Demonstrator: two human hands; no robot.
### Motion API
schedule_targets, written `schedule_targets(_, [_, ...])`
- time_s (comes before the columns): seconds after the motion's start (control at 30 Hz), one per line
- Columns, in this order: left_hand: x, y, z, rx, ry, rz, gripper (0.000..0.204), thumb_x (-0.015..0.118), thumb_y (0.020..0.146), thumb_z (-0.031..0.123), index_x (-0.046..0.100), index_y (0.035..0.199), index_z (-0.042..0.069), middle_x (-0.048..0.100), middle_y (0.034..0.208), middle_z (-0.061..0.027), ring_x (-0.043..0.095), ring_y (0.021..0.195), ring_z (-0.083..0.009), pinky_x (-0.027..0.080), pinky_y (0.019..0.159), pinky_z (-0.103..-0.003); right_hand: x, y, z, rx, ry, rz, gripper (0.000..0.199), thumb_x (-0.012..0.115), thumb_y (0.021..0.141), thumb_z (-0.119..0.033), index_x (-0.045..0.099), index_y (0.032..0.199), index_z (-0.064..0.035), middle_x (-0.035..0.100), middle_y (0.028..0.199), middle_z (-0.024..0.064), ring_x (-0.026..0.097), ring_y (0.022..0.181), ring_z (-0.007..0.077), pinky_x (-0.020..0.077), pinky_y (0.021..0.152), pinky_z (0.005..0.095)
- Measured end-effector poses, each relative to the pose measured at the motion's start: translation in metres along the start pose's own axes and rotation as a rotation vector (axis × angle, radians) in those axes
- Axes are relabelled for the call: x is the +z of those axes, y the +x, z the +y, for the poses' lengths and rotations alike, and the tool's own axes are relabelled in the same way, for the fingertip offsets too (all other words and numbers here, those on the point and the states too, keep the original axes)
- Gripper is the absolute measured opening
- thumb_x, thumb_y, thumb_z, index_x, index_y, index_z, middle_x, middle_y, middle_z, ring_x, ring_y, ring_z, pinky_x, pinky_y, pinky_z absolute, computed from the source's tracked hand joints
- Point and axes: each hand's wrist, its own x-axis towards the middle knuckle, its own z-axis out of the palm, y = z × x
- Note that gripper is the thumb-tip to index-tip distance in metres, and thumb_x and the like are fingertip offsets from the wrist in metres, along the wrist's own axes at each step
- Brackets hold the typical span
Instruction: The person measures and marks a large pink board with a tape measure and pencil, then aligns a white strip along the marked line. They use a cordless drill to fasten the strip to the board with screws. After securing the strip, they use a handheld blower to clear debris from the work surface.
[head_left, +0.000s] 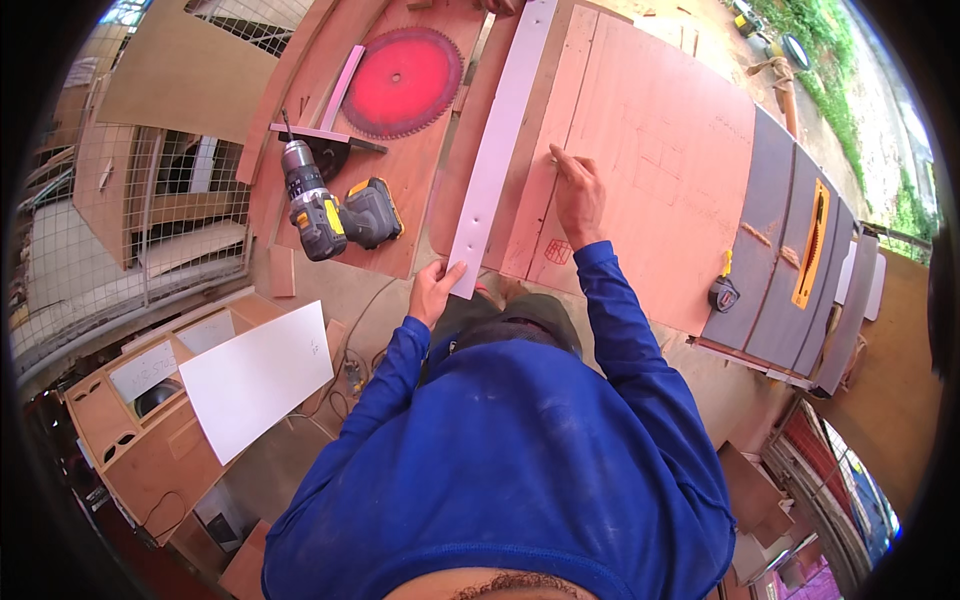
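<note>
At the near end of the strip [502, 148], our left hand [431, 293] pinches it, its length stretching ahead; whether our right hand [581, 200] grips anything, we cannot tell.

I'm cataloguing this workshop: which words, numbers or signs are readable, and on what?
Wording isn't copied here.
Pinkish plywood sheet: red boxed stamp.
White rectangular panel: dark handwritten marks.
Pale board in brown wooden cabinet: handwriting.
Black and yellow drill: lettering too small to read.
Black tape measure: label too small.

Left hand [432, 292] pinching near end of pale strip [500, 150]; right hand [580, 198] over reddish board [670, 110].
</note>
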Motion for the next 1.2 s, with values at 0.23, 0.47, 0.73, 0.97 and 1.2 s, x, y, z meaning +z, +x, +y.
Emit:
schedule_targets(0.23, [0.005, -0.001, 0.000, 0.012, -0.008, 0.001, 0.048, 0.069, 0.096, 0.036, 0.067, 0.113, -0.008, 0.071, 0.099, -0.0100, 0.066, 0.088, -0.0117, 0.052, 0.081, -0.027, -0.015, 0.010, -0.026, 0.106, 0.271, 0.019, 0.025, 0.065, 0.093, -0.002, 0.071, 0.118, -0.0057, 0.075, 0.098, 0.0106, 0.071, 0.091, 0.0196, 0.0565, 0.081, 0.0317])
schedule_targets(0.47, [-0.001, 0.001, -0.012, -0.024, 0.011, 0.004, 0.050, 0.071, 0.095, 0.039, 0.066, 0.115, -0.007, 0.070, 0.097, -0.0083, 0.065, 0.087, -0.0117, 0.053, 0.079, -0.028, -0.004, -0.026, -0.091, 0.281, 0.737, -0.334, 0.029, 0.067, 0.094, -0.005, 0.067, 0.123, -0.0063, 0.074, 0.096, 0.0045, 0.067, 0.087, 0.0100, 0.0534, 0.077, 0.0267])
schedule_targets(0.73, [0.000, -0.002, -0.006, -0.042, 0.034, 0.016, 0.051, 0.071, 0.095, 0.040, 0.066, 0.114, -0.008, 0.072, 0.096, -0.0100, 0.067, 0.088, -0.0140, 0.053, 0.079, -0.028, -0.011, -0.051, -0.110, 0.261, 0.771, -0.521, 0.026, 0.070, 0.092, -0.007, 0.069, 0.118, -0.0048, 0.073, 0.096, 0.0091, 0.069, 0.085, 0.0158, 0.0551, 0.076, 0.0316])
schedule_targets(0.97, [-0.040, -0.034, 0.006, 0.003, 0.365, 0.052, 0.053, 0.070, 0.096, 0.041, 0.063, 0.122, -0.005, 0.072, 0.099, -0.0115, 0.068, 0.088, -0.0142, 0.054, 0.073, -0.028, -0.020, -0.065, -0.105, 0.486, 1.047, -0.583, 0.025, 0.069, 0.097, -0.012, 0.063, 0.119, -0.0018, 0.072, 0.098, 0.0080, 0.066, 0.089, 0.0128, 0.0539, 0.079, 0.0282])
schedule_targets(1.2, [-0.103, -0.057, 0.056, 0.153, 0.480, 0.550, 0.059, 0.077, 0.090, 0.030, 0.054, 0.132, -0.003, 0.068, 0.115, -0.0201, 0.068, 0.100, -0.0228, 0.054, 0.086, -0.032, -0.033, -0.080, -0.121, 0.800, 1.195, -0.601, 0.016, 0.066, 0.100, -0.015, 0.053, 0.107, -0.0088, 0.070, 0.106, 0.0077, 0.068, 0.094, 0.0151, 0.0561, 0.082, 0.0305])
